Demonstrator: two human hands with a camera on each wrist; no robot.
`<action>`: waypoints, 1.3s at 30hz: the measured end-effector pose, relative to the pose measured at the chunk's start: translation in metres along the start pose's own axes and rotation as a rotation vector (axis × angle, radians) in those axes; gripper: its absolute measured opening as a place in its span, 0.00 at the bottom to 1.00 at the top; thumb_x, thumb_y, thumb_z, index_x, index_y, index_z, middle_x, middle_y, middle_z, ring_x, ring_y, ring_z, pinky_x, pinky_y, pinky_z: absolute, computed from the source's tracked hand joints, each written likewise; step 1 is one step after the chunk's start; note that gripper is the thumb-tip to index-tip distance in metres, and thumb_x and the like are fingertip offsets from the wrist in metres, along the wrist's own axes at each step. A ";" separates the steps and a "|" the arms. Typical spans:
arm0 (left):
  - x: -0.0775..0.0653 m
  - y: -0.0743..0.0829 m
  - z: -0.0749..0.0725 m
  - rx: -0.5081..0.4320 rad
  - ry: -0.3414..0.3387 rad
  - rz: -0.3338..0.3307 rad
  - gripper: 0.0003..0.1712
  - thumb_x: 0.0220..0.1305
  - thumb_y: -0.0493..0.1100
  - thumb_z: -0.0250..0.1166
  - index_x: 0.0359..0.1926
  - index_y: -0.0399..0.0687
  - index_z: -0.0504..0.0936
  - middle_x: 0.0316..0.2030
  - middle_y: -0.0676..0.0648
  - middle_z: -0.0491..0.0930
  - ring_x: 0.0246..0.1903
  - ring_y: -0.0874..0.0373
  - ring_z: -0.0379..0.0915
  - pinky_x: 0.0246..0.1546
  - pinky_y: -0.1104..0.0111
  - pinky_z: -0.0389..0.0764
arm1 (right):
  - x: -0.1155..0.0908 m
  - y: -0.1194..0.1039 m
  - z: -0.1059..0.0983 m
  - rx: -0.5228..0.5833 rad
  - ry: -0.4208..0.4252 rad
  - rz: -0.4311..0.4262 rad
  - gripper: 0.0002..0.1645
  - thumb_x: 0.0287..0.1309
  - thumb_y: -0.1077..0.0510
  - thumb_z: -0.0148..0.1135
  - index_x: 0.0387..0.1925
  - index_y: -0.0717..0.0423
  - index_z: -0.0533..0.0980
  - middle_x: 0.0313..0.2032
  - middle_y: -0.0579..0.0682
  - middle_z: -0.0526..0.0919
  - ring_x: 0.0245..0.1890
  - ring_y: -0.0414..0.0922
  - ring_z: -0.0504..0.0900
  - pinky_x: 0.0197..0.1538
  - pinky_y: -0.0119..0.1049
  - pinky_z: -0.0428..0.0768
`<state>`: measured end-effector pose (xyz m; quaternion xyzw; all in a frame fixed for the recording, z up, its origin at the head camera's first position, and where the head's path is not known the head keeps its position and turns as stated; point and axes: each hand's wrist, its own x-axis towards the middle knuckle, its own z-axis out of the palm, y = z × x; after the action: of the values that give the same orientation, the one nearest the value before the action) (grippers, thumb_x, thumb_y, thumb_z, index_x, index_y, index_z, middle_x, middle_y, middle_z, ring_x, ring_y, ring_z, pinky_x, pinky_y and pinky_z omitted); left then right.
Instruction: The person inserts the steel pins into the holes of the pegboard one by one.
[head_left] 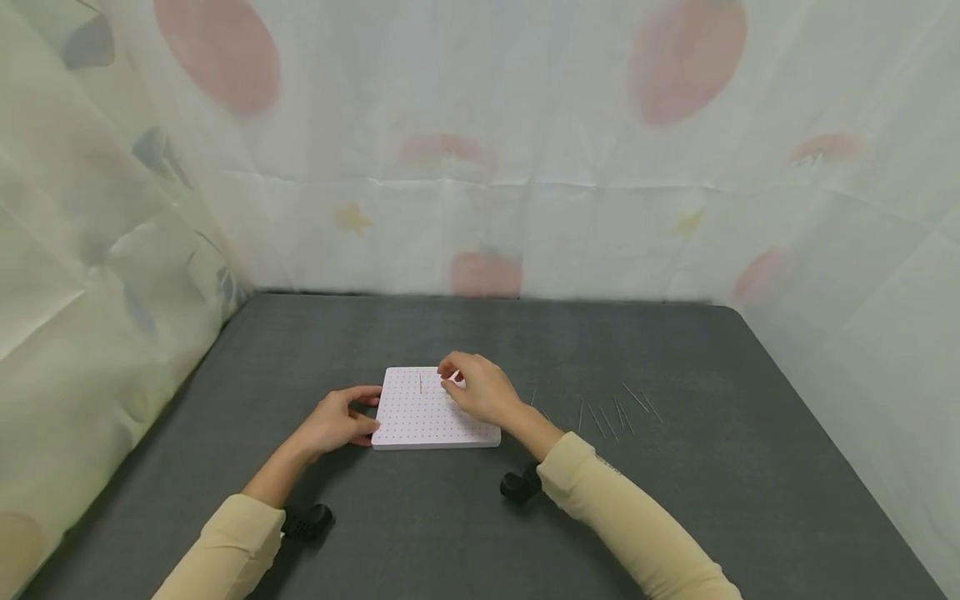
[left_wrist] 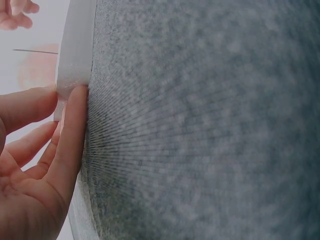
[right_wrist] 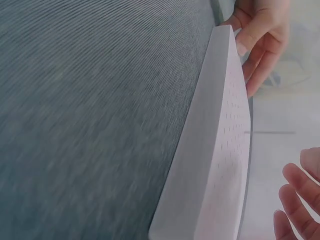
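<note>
A white pegboard (head_left: 435, 417) with rows of small holes lies flat on the grey table. My left hand (head_left: 337, 422) grips its left edge; in the left wrist view, fingertips (left_wrist: 77, 95) touch its side. One thin metal pin (head_left: 421, 383) stands upright in the board's far left part, also visible in the right wrist view (right_wrist: 270, 132). Over the far right part of the board hovers my right hand (head_left: 483, 387), fingers loosely bent and thumb apart from the forefinger. No pin shows between its fingers (right_wrist: 300, 182) in the right wrist view.
Several thin metal pins (head_left: 618, 412) lie scattered on the grey table (head_left: 420, 517) to the right of the board. Black wrist cameras (head_left: 306, 523) sit below both forearms. A patterned white curtain (head_left: 555, 225) surrounds the table's back and sides.
</note>
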<state>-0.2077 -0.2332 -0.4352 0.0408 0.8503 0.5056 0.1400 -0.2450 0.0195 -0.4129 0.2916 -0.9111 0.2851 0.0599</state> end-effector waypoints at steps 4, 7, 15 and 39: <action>0.000 -0.002 0.000 -0.006 0.001 0.001 0.34 0.54 0.30 0.63 0.63 0.36 0.64 0.55 0.33 0.67 0.36 0.54 0.78 0.29 0.63 0.83 | -0.008 0.008 -0.007 -0.012 0.008 0.001 0.09 0.58 0.57 0.59 0.41 0.49 0.76 0.37 0.41 0.80 0.39 0.40 0.78 0.39 0.31 0.77; 0.001 -0.002 0.000 -0.012 0.002 -0.003 0.34 0.55 0.30 0.63 0.64 0.37 0.64 0.55 0.33 0.66 0.36 0.54 0.78 0.30 0.63 0.83 | -0.014 0.015 -0.013 -0.016 0.020 -0.004 0.08 0.57 0.57 0.59 0.40 0.49 0.77 0.36 0.41 0.80 0.39 0.41 0.78 0.39 0.32 0.77; 0.002 -0.003 0.001 -0.016 0.006 -0.009 0.34 0.54 0.30 0.63 0.64 0.38 0.64 0.55 0.34 0.67 0.36 0.54 0.78 0.30 0.63 0.83 | -0.029 0.032 -0.028 -0.053 0.062 -0.042 0.07 0.56 0.59 0.60 0.38 0.49 0.77 0.35 0.42 0.79 0.37 0.41 0.78 0.38 0.32 0.77; 0.005 -0.005 0.002 -0.009 0.021 -0.011 0.34 0.53 0.29 0.63 0.63 0.37 0.64 0.54 0.35 0.68 0.34 0.55 0.78 0.29 0.63 0.83 | -0.092 0.068 -0.067 -0.034 0.188 -0.013 0.08 0.53 0.61 0.63 0.37 0.51 0.78 0.33 0.41 0.80 0.34 0.40 0.78 0.36 0.36 0.77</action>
<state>-0.2114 -0.2327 -0.4416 0.0300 0.8496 0.5092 0.1342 -0.2118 0.1481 -0.4158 0.2685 -0.9042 0.2954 0.1521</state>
